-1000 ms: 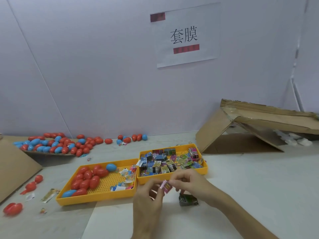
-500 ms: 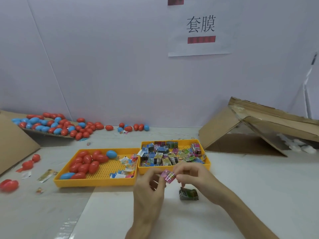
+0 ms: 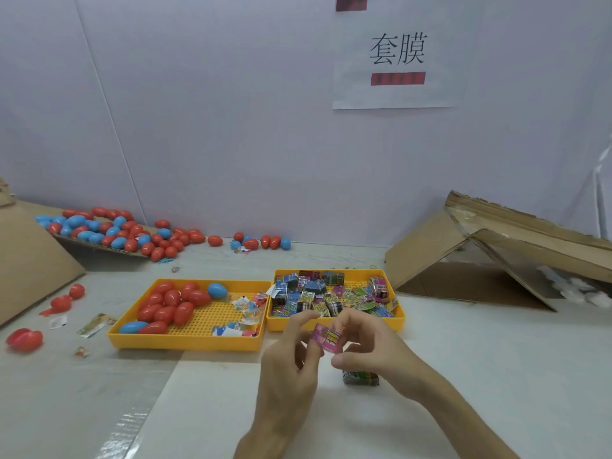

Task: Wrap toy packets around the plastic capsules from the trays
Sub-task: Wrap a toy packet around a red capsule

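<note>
Packet (image 3: 326, 337) between left hand (image 3: 287, 371) and right hand (image 3: 376, 354).

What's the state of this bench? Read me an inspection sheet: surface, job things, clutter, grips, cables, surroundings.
Surface: pale table, shiny tape strip at front left.
Job's things: left tray holds red and blue capsules; right tray holds packets; pink packet held between both hands; dark packet on the table by the right hand.
Clutter: loose capsules and paper scraps at left; capsule pile on cardboard at back left.
Grips: left hand and right hand both pinch the pink packet.
Cables: nothing seen.
Surroundings: wall sign, torn cardboard box at right.
</note>
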`<move>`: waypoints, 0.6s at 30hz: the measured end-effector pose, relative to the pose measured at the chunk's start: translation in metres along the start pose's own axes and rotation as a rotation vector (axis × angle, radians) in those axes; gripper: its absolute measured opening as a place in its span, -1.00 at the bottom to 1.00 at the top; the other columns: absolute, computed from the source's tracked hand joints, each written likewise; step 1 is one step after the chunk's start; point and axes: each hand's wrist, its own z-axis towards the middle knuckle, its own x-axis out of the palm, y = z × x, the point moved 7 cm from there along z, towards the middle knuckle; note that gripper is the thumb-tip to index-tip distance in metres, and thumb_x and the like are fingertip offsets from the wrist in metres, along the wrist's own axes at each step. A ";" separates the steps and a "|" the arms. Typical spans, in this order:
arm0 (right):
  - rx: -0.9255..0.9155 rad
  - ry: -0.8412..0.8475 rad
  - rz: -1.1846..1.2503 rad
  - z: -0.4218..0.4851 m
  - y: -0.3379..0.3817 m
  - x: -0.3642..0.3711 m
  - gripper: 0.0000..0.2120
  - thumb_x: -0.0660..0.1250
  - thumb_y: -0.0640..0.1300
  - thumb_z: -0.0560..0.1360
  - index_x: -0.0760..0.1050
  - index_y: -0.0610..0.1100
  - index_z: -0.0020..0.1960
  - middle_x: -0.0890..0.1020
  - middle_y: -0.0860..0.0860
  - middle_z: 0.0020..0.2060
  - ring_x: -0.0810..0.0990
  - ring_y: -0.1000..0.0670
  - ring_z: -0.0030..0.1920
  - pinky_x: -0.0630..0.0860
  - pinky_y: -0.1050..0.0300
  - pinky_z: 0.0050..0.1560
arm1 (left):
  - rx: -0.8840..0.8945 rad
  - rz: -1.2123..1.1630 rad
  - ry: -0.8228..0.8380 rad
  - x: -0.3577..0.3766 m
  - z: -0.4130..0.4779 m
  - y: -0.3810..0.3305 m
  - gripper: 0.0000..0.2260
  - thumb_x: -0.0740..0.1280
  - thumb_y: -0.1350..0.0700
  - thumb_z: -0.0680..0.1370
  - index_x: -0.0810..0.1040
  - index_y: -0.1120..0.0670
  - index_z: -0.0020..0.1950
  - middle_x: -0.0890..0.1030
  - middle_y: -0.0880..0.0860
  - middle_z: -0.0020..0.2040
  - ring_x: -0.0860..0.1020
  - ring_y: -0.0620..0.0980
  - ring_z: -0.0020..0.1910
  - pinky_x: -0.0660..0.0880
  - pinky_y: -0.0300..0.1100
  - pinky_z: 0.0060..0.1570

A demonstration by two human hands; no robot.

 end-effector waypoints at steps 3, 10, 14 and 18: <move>-0.008 -0.002 -0.018 0.000 0.002 0.005 -0.68 0.57 -0.20 0.36 0.47 0.00 -0.07 0.63 -0.19 -0.12 0.58 -0.02 -0.18 0.57 0.02 -0.11 | 0.018 0.042 0.053 0.004 -0.001 0.001 -0.60 0.25 0.09 0.58 0.42 -0.39 0.28 0.62 -0.23 -0.10 0.61 -0.08 -0.23 0.57 -0.11 -0.31; -0.060 -0.153 0.030 0.000 0.005 0.000 -0.78 0.49 -0.21 0.39 0.57 -0.03 -0.01 0.60 0.05 -0.21 0.59 0.03 -0.23 0.53 0.18 -0.18 | 0.052 0.032 0.039 0.001 -0.001 -0.005 -0.79 0.24 -0.03 0.56 0.45 -0.27 0.17 0.61 -0.25 -0.07 0.56 -0.05 -0.33 0.49 -0.13 -0.41; -0.075 -0.197 -0.003 0.001 0.005 -0.003 -0.74 0.38 -0.29 0.42 0.63 0.02 0.01 0.66 0.02 -0.19 0.64 0.00 -0.24 0.55 0.17 -0.19 | 0.038 0.021 0.052 0.001 -0.001 -0.005 -0.84 0.31 -0.04 0.53 0.42 -0.21 0.08 0.62 -0.18 -0.10 0.58 -0.05 -0.32 0.49 -0.15 -0.42; -0.107 -0.279 0.001 0.000 0.007 -0.009 -0.73 0.34 -0.25 0.38 0.57 -0.08 0.07 0.64 0.04 -0.26 0.61 0.02 -0.30 0.55 0.17 -0.21 | 0.040 -0.027 0.094 0.005 0.001 -0.012 -0.85 0.38 -0.04 0.52 0.42 -0.18 0.00 0.61 -0.18 -0.10 0.58 -0.06 -0.31 0.48 -0.21 -0.43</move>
